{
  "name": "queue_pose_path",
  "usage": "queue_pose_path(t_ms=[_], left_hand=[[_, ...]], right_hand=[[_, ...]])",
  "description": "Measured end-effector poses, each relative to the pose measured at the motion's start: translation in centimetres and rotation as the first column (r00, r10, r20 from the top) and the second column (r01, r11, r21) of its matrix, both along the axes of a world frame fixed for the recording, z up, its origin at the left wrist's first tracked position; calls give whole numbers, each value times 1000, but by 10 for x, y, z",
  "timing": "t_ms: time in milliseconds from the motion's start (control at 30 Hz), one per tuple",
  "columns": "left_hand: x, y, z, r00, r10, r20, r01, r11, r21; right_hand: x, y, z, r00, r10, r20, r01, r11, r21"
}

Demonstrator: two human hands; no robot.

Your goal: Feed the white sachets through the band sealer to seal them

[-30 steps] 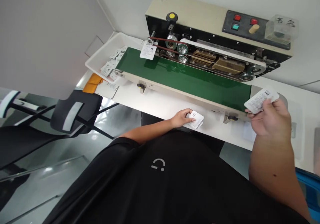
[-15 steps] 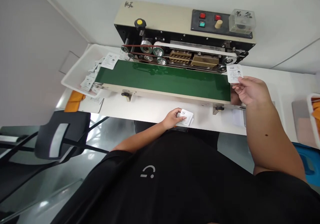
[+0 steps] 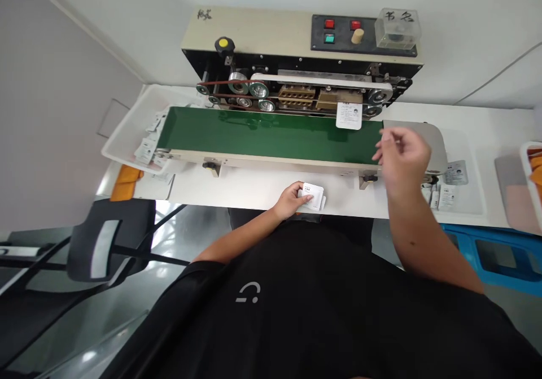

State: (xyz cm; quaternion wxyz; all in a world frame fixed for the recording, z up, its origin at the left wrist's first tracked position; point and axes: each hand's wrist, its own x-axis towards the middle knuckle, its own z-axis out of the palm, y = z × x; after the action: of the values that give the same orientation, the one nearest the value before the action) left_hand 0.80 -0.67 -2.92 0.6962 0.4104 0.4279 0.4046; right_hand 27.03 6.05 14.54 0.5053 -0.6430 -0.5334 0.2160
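Close to my body at the front table edge, my left hand (image 3: 293,199) is closed on a small stack of white printed sachets (image 3: 313,194), thumb on top. My right hand (image 3: 404,152) is raised over the right end of the green conveyor belt (image 3: 254,136), its fingers loosely curled and apart with nothing in them, slightly blurred. To its left, one white printed sachet (image 3: 349,116) hangs by its top edge in the band sealer (image 3: 296,82), its lower part above the belt.
At the left end of the belt stands a white bin (image 3: 121,142) of sachets. A tray (image 3: 470,198) on the right holds more sachets. Orange cloth-like pieces (image 3: 126,181) lie front left. A black chair (image 3: 105,238) and a blue stool-like object (image 3: 486,255) flank me.
My right hand has let go of the sachet and moved left. The sachet has travelled left into the sealer. A sachet at the belt's left end is gone from there. My left hand stays put.
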Motion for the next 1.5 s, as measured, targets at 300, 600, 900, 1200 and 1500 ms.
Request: queue_pose_path(t_ms=[300,600,900,1200,1500], left_hand=[[0,8,3,992,72,105,-68,997,-39],[-3,12,-2,985,95,144,-91,995,-31],[-3,14,-1,966,104,237,-93,994,-56],[-8,15,-1,970,64,236,-46,996,-82],[-6,15,-1,969,47,242,-27,996,-86]], right_hand=[[-54,-100,-106,876,444,-188,-477,744,-467],[-63,-99,-130,805,266,-530,-553,659,-510],[-32,-87,-105,878,271,-395,-448,756,-477],[25,-63,-35,826,43,-562,-191,959,-208],[59,-38,-26,752,-50,-657,-26,994,-105]])
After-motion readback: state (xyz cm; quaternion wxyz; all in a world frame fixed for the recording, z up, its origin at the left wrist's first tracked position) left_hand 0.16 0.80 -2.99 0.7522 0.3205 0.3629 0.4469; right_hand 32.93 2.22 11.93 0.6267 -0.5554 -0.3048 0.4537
